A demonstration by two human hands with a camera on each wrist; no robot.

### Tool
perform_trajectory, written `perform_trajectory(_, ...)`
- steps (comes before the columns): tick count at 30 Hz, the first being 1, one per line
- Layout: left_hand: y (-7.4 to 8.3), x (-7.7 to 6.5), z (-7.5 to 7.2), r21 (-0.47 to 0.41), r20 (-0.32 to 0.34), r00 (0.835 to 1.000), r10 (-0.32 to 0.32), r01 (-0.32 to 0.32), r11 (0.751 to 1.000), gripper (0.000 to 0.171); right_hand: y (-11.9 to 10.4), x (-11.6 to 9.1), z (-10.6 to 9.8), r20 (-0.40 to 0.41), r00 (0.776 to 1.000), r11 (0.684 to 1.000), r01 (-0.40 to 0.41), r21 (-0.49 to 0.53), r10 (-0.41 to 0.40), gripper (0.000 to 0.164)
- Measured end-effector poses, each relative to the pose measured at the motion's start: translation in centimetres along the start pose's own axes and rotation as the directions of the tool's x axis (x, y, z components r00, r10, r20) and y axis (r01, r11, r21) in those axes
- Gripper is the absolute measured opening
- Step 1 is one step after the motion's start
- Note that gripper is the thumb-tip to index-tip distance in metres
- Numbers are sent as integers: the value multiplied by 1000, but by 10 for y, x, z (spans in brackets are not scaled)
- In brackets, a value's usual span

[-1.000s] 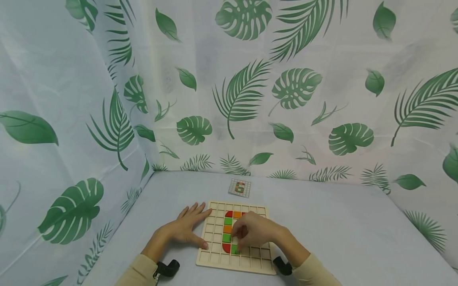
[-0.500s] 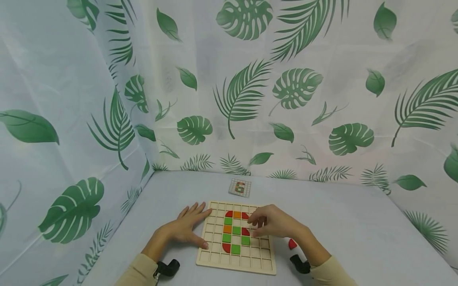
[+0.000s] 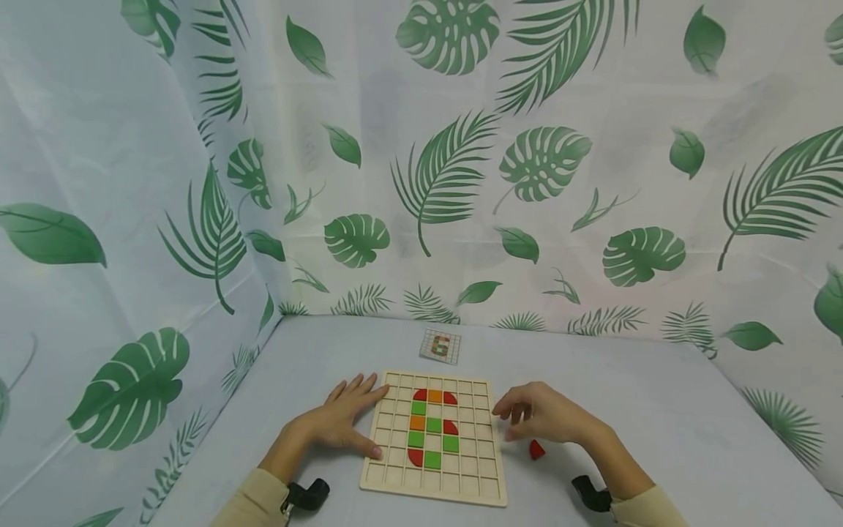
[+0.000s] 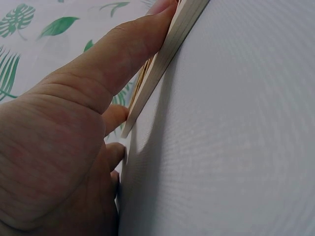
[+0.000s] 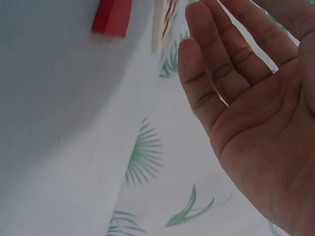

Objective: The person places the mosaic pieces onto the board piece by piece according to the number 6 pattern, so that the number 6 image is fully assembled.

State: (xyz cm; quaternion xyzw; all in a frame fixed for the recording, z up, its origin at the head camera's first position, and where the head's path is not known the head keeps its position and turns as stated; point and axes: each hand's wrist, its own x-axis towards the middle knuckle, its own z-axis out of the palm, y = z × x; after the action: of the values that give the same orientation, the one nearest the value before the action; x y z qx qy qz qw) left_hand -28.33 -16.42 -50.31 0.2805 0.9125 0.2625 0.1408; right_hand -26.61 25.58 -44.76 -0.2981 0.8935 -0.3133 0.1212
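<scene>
A light wooden grid board (image 3: 395, 476) lies on the table, holding several red, orange and green tiles that form a figure like a 6. My left hand (image 3: 339, 421) rests at its left side, fingers spread and thumb on the edge; the left wrist view has the thumb (image 4: 130, 51) across the board's side. Just off the right edge hovers my right hand (image 3: 553, 416), fingers loosely bent and holding nothing. Below it on the table is a loose red tile (image 3: 536, 449) with one curved side, which the right wrist view catches as a red block (image 5: 112, 18).
Behind the board lies a small pattern card (image 3: 440, 346) showing a similar coloured figure on a grid. White fabric with green leaves (image 3: 437, 179) hangs along the back and sides of the table. Black wrist mounts (image 3: 308, 495) sit beside both forearms.
My right hand has moved right, from over the lower tiles to beyond the board's edge, uncovering the green and red tiles and the loose red tile. The left hand has stayed put.
</scene>
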Motion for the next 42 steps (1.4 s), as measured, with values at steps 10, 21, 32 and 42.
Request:
perform_trajectory(10, 4, -3, -2, -17, -1, 1000, 10, -11, 1000, 122, 15, -17, -13, 37, 999, 1000, 8, 29, -9, 29)
perform_trajectory(21, 4, -2, -2, -3, 7, 1000, 0, 0, 1000, 119, 23, -24, -20, 114, 993, 996, -24, 80, 15, 29)
perform_trajectory(32, 2, -1, 0, -14, 3, 1000, 1, -1, 1000, 121, 29, -24, -17, 133, 991, 998, -32, 57, 24, 31)
perform_trajectory(42, 2, -1, -1, -5, 2, 1000, -9, 9, 1000, 118, 28, -18, -8, 167, 985, 998, -49, 43, 41, 25)
